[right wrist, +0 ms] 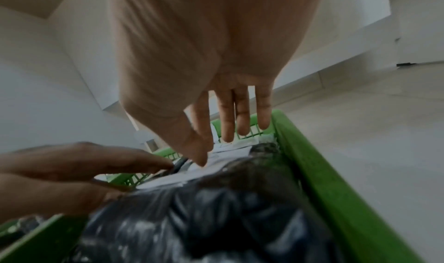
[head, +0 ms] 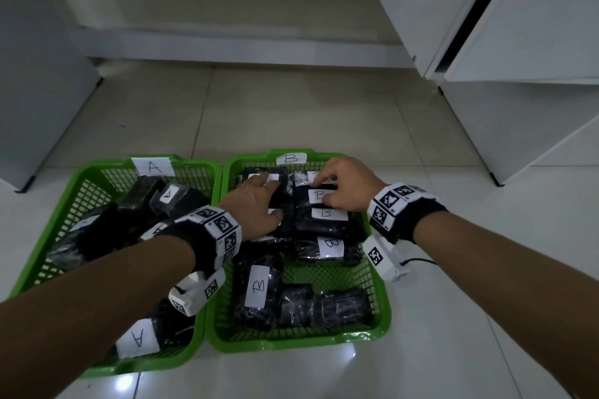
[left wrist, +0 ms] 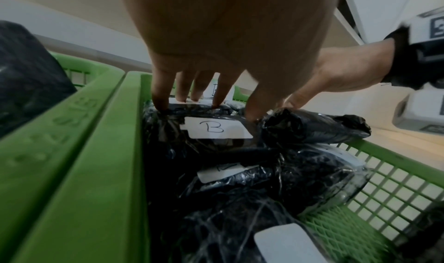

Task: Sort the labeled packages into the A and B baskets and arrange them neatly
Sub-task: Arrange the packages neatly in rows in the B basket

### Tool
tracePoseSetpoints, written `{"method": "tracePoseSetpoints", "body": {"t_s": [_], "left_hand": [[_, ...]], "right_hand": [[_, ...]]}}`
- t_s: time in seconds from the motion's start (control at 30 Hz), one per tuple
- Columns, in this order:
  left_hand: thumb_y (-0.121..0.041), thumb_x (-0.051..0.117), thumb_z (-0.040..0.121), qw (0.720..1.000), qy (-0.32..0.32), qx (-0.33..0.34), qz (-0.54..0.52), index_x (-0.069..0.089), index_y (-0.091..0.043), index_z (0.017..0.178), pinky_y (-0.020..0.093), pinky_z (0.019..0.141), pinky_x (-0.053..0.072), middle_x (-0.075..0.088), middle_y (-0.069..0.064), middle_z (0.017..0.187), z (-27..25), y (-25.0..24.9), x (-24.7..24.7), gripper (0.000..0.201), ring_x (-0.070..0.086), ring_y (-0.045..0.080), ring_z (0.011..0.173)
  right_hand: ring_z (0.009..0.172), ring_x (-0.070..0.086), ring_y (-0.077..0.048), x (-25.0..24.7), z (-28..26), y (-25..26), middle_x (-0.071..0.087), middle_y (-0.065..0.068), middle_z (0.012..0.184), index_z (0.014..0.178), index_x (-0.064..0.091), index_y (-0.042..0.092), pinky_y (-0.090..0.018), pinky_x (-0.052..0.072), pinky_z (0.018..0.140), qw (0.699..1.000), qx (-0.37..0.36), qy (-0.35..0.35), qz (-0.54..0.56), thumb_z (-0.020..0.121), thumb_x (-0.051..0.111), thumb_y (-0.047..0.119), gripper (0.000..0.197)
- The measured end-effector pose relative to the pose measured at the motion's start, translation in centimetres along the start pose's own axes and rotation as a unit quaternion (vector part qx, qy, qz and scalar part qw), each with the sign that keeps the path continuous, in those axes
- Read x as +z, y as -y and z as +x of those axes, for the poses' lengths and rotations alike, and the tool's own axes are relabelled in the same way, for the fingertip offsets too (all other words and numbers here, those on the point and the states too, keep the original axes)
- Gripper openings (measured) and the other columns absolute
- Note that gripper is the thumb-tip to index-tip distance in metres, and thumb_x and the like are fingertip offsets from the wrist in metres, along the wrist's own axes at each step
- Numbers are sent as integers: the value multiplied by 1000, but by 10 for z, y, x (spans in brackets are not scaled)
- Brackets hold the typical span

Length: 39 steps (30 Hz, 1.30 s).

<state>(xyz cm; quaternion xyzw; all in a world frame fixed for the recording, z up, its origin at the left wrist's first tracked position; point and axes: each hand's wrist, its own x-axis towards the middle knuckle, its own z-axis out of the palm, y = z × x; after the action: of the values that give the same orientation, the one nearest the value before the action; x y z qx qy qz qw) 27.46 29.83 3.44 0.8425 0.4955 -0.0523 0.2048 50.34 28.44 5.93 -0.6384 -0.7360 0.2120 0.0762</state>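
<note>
Nearest the person, at 6 o'clock in the B basket point(head: 382, 317), one black package point(head: 257, 290) lies lengthwise with a handwritten "B" on its white label, and two more at 5 o'clock show no label from the head view. At 7 o'clock in the A basket point(head: 77, 178) beside it, a package marked "A" point(head: 137, 338) sits partly under the left forearm, with others heaped loosely toward 10 o'clock. Farther in, toward 12 o'clock of the B basket, two columns of B packages lie side by side. The left hand point(head: 256, 204) rests flat on the left column, fingers straight and pressing down, gripping nothing. The right hand point(head: 343, 185) has its fingers bent over the right column, fingertips on the labeled package point(head: 319, 196) there; whether it pinches or only nudges, I cannot tell. The packages look soft and light, wrapped in crinkly, glossy film that is likely slippery, so taking them by the long sides seems safer than by the paper labels. At the far rims, paper tags read "A" point(head: 154, 166) and "B" point(head: 291, 158). Both baskets stand on the tiled floor point(head: 291, 107).
</note>
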Motion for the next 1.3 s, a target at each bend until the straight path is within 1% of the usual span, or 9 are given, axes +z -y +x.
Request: {"method": "tracePoseSetpoints", "body": {"t_s": [0.2, 0.33, 0.43, 0.53, 0.63, 0.83, 1.1, 1.2, 1.3], "left_hand": [[-61, 53, 87, 999, 4, -3, 32, 14, -22, 157, 44, 119, 26, 7, 8, 165, -1, 0, 8, 88, 11, 27, 151], [-60, 59, 84, 999, 6, 1, 41, 14, -23, 157, 44, 118, 28, 7, 7, 165, -1, 1, 6, 93, 11, 26, 151], [-60, 59, 84, 999, 10, -2, 48, 13, -24, 157, 42, 119, 27, 6, 6, 165, -1, 1, 5, 93, 10, 26, 151], [-59, 60, 85, 998, 10, -1, 55, 13, -23, 157, 41, 118, 26, 6, 7, 165, -1, -1, 5, 93, 10, 26, 152], [-59, 61, 85, 998, 5, 0, 63, 14, -22, 157, 42, 117, 27, 8, 8, 165, -1, -2, 5, 93, 12, 26, 151], [-60, 62, 83, 998, -4, 5, 59, 16, -23, 156, 44, 117, 31, 10, 8, 165, 1, 2, 8, 94, 15, 26, 151], [-57, 64, 83, 999, -7, 16, 51, 18, -20, 155, 42, 117, 29, 13, 9, 163, -3, 2, 8, 93, 17, 27, 150], [-49, 65, 84, 996, -58, 41, 48, 36, -15, 145, 43, 110, 39, 36, 10, 151, -14, 5, 6, 75, 35, 30, 139], [-37, 61, 85, 987, -116, 103, 43, 54, -18, 107, 36, 79, 50, 56, 0, 108, -34, 4, 4, 30, 57, 24, 101]], "right_hand": [[86, 58, -8, 5, 0, -6, 74, 4, 109, 110, 79, 21, -24, 43, 81, 1000, 8, 4, -15, 82, 83, 26, 29], [81, 61, -7, -8, -3, 1, 74, 9, 97, 110, 78, 25, -32, 55, 83, 1000, 9, -7, -16, 81, 82, 37, 32], [85, 63, -6, -19, -17, 7, 70, 13, 97, 110, 74, 28, -29, 54, 76, 996, 1, 84, -14, 67, 85, 61, 55], [97, 64, -15, -13, -33, 11, 70, 7, 111, 123, 69, 25, -35, 56, 84, 981, -14, 160, -110, 62, 87, 62, 74], [104, 60, -17, -6, -39, 10, 67, 4, 118, 130, 64, 25, -37, 54, 87, 984, -14, 136, -112, 62, 90, 55, 79], [103, 46, -13, -2, -43, 7, 56, 8, 109, 121, 63, 26, -33, 44, 84, 988, -59, 84, -111, 61, 92, 47, 71], [105, 45, -14, 6, -44, -4, 53, 7, 112, 125, 59, 26, -34, 41, 87, 990, -68, 55, -109, 58, 90, 57, 80], [102, 46, -13, 7, -55, -4, 54, 7, 109, 121, 62, 23, -37, 45, 89, 992, -86, -16, -88, 70, 83, 54, 63], [86, 49, -12, 18, -78, 8, 56, 7, 94, 102, 63, 18, -39, 52, 74, 987, -140, -64, -44, 81, 75, 35, 29]]}}
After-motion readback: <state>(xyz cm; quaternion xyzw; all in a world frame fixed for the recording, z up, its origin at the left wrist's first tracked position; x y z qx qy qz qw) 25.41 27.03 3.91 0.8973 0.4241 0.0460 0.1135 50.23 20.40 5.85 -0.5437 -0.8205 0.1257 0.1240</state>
